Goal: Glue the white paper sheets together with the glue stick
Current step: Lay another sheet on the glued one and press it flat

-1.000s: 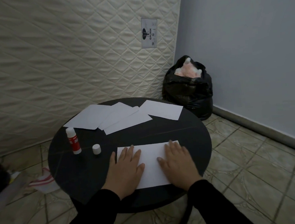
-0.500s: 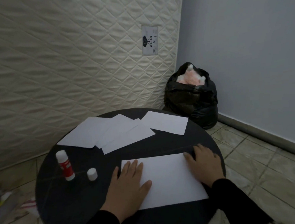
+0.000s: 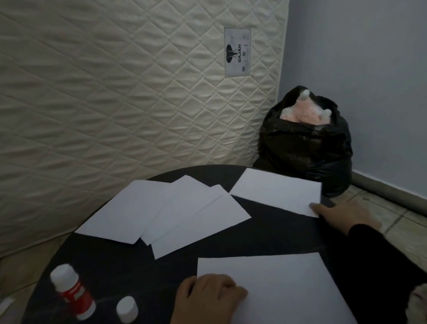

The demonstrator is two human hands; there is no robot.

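Note:
A white sheet [image 3: 281, 292] lies at the near edge of the round black table [image 3: 269, 236]. My left hand [image 3: 208, 308] rests flat on that sheet's left part. Far right, my right hand [image 3: 344, 215] touches the near corner of another white sheet [image 3: 278, 191]; whether it grips it I cannot tell. Three overlapping white sheets [image 3: 165, 211] lie at the back left. The red and white glue stick [image 3: 73, 291] stands uncapped at the left, its white cap [image 3: 127, 309] beside it.
A quilted cream mattress [image 3: 125, 92] leans upright behind the table. A black bag [image 3: 308, 149] with pink and white stuffing stands on the tiled floor in the corner by the blue wall. Small items lie on the floor at far left.
My right hand left the near sheet and reached forward to the far right sheet's corner. The camera moved closer and lower. My left hand stayed on the near sheet.

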